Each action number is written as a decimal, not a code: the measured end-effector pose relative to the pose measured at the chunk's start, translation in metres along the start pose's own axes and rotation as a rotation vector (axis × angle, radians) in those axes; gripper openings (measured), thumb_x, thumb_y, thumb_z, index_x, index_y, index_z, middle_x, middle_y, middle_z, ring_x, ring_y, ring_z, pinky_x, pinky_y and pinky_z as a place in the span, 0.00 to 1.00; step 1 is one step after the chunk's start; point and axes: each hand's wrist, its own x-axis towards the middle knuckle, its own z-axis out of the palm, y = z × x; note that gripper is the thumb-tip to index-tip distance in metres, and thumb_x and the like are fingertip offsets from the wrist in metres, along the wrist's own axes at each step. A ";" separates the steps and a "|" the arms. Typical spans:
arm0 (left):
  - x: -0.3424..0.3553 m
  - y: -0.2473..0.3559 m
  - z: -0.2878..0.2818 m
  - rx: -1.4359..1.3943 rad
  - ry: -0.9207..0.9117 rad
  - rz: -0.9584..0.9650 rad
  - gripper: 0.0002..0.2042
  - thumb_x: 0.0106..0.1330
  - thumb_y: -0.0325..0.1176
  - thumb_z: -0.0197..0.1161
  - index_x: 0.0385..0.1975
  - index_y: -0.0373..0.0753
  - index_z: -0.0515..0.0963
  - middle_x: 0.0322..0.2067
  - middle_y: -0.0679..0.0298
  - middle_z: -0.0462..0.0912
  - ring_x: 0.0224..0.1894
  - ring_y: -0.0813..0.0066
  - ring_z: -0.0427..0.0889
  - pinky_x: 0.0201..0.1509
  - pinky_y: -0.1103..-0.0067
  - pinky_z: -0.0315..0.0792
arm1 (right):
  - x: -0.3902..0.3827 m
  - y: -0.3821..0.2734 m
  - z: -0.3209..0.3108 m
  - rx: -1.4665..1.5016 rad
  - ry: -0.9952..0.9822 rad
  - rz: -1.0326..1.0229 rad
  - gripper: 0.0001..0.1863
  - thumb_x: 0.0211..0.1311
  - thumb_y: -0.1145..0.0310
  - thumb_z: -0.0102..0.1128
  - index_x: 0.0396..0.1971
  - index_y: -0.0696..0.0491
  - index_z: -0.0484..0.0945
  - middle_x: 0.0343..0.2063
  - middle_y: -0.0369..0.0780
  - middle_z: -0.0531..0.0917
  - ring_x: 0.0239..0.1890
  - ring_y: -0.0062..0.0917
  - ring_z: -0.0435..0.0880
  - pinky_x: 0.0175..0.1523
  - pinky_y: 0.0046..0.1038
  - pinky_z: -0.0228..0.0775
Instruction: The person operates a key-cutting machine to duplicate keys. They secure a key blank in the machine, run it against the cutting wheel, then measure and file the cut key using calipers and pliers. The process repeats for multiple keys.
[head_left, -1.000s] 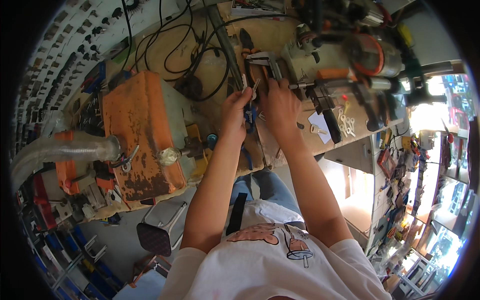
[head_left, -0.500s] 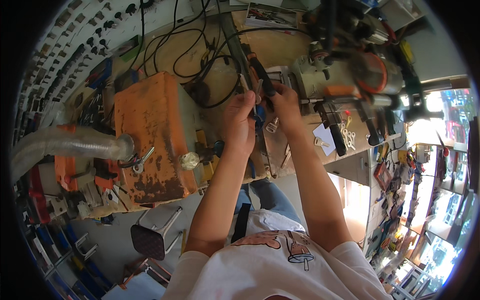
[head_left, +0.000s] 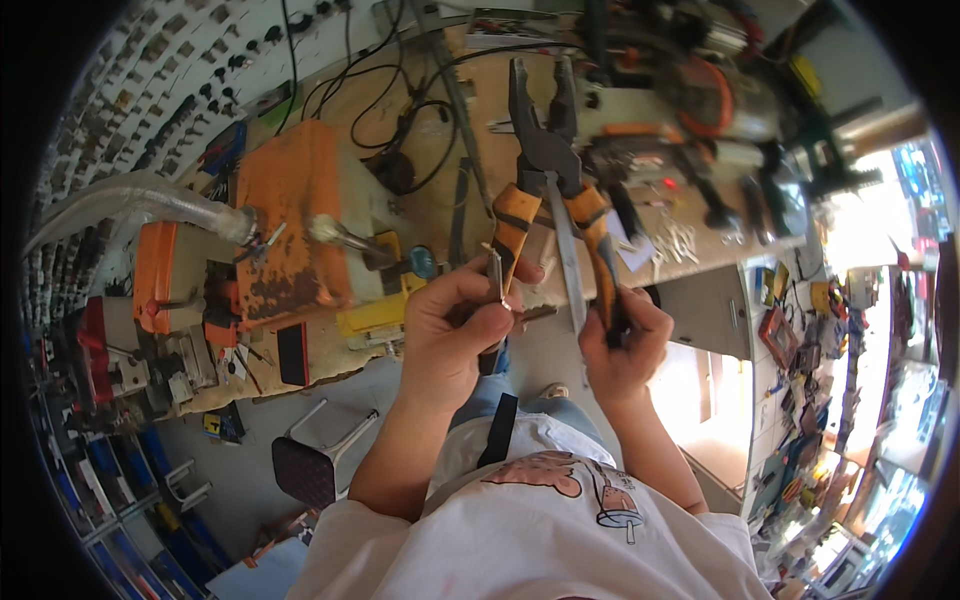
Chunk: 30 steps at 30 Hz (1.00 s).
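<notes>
Combination pliers [head_left: 551, 150] with orange-and-black handles rise between my hands, jaws spread wide and pointing away from me. My left hand [head_left: 450, 335] is closed at the left handle and pinches a thin metal piece [head_left: 496, 275], seen edge-on, that may be a key. Its grip on the handle is partly hidden. My right hand [head_left: 628, 345] is closed around the lower end of the right handle. Between the handles shows a flat grey metal strip [head_left: 568, 260]; whether a hand holds it I cannot tell.
A worn orange machine housing [head_left: 285, 220] with a clear hose [head_left: 140, 205] stands on the bench at left. Black cables [head_left: 405, 140] lie behind. A blurred machine [head_left: 715, 95] fills the back right, with loose keys [head_left: 675, 245] before it. A stool [head_left: 305, 470] stands below.
My hands have come nearer to my body and moved apart. The pliers have come up into plain view with handles and jaws spread. The view has shifted.
</notes>
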 end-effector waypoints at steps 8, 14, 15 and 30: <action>-0.063 -0.090 0.140 0.202 -0.209 -0.012 0.07 0.52 0.25 0.66 0.25 0.31 0.75 0.44 0.53 0.75 0.32 0.81 0.74 0.31 0.88 0.65 | -0.037 -0.006 -0.174 0.575 -0.035 0.483 0.34 0.54 0.55 0.58 0.56 0.57 0.57 0.47 0.43 0.71 0.48 0.28 0.71 0.49 0.29 0.64; -0.134 -0.153 0.234 0.219 -0.436 -0.567 0.08 0.55 0.28 0.65 0.23 0.31 0.74 0.47 0.60 0.74 0.30 0.86 0.71 0.31 0.88 0.64 | -0.099 0.010 -0.271 1.185 0.178 1.062 0.33 0.54 0.53 0.57 0.53 0.59 0.60 0.45 0.45 0.73 0.49 0.31 0.71 0.52 0.31 0.65; -0.143 -0.161 0.241 0.208 -0.442 -0.591 0.09 0.56 0.28 0.64 0.22 0.31 0.73 0.47 0.60 0.74 0.28 0.87 0.70 0.30 0.89 0.64 | -0.112 0.005 -0.284 1.193 0.223 1.101 0.30 0.55 0.57 0.57 0.52 0.59 0.61 0.44 0.45 0.73 0.47 0.30 0.72 0.51 0.31 0.66; -0.172 -0.238 0.271 0.206 -0.812 -1.107 0.10 0.63 0.31 0.58 0.22 0.38 0.65 0.14 0.68 0.70 0.13 0.90 0.63 0.14 0.92 0.54 | -0.207 -0.024 -0.388 0.668 0.508 1.074 0.17 0.50 0.72 0.64 0.40 0.58 0.73 0.31 0.38 0.80 0.35 0.19 0.79 0.42 0.20 0.70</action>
